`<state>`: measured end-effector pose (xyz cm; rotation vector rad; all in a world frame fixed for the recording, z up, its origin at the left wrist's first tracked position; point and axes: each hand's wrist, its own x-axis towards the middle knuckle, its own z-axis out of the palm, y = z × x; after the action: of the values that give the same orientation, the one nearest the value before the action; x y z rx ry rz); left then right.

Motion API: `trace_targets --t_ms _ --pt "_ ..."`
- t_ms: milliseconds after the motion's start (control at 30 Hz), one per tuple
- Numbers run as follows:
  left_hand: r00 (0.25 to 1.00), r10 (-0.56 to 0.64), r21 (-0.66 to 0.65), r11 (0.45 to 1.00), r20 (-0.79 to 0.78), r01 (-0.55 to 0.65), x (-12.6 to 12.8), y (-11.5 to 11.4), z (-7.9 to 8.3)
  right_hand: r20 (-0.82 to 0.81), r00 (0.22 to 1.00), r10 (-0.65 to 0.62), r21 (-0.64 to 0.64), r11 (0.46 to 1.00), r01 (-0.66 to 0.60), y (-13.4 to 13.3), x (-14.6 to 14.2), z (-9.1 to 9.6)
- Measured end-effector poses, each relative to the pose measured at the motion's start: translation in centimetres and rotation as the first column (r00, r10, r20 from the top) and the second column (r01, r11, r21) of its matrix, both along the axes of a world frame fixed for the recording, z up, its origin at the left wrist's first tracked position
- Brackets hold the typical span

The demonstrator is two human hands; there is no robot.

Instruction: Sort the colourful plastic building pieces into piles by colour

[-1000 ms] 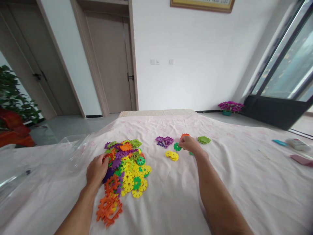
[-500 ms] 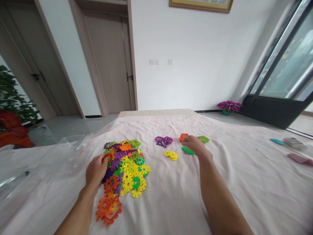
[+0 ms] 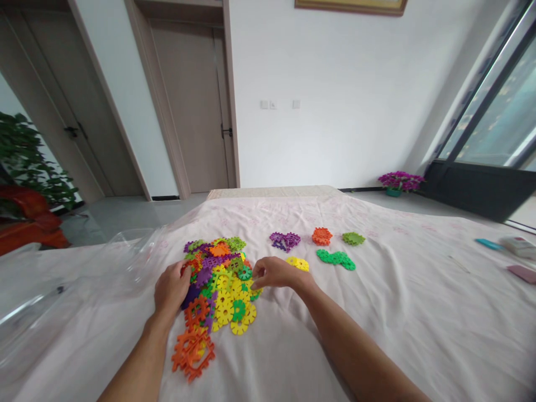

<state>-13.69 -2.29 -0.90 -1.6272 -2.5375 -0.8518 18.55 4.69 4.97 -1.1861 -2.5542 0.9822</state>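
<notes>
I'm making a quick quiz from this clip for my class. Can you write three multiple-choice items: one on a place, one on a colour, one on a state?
1. Where is the right hand?
A. at the right edge of the mixed pile
B. on the orange group
C. off the cloth

2. What colour is the small group nearest the right hand?
A. purple
B. yellow
C. blue

3. How is the left hand?
A. raised in the air
B. resting on the pile's left side
C. holding a cup

Answers: 1 A, its fingertips meet the pile's edge. 2 B, the yellow group lies just beyond it. 3 B, it lies on the purple and orange pieces.
</notes>
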Motion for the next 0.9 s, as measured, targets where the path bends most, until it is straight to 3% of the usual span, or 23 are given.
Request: trace_targets --t_ms 167,400,600,900 --pt "1.000 0.007 -0.004 1.000 -0.018 -0.007 0.1 -0.1 0.1 0.056 0.998 -0.017 0.010 1.000 0.017 -0.6 -0.8 -0.3" --pt "1.000 0.015 -0.015 1.000 -0.004 -0.015 0.2 0.0 0.3 -0.049 0.995 -0.092 -0.013 0.996 0.091 0.1 -0.4 -1.2" --pt "1.000 0.011 -0.012 1.000 -0.003 -0.011 0.2 -0.1 0.2 -0.132 0.977 -0.165 -0.101 0.983 0.153 0.1 -0.1 -1.0" --pt "1.000 0.014 -0.011 1.000 -0.002 -0.014 0.2 0.0 0.2 -0.107 0.980 -0.167 -0.107 0.982 0.156 1.7 1.8 -0.2"
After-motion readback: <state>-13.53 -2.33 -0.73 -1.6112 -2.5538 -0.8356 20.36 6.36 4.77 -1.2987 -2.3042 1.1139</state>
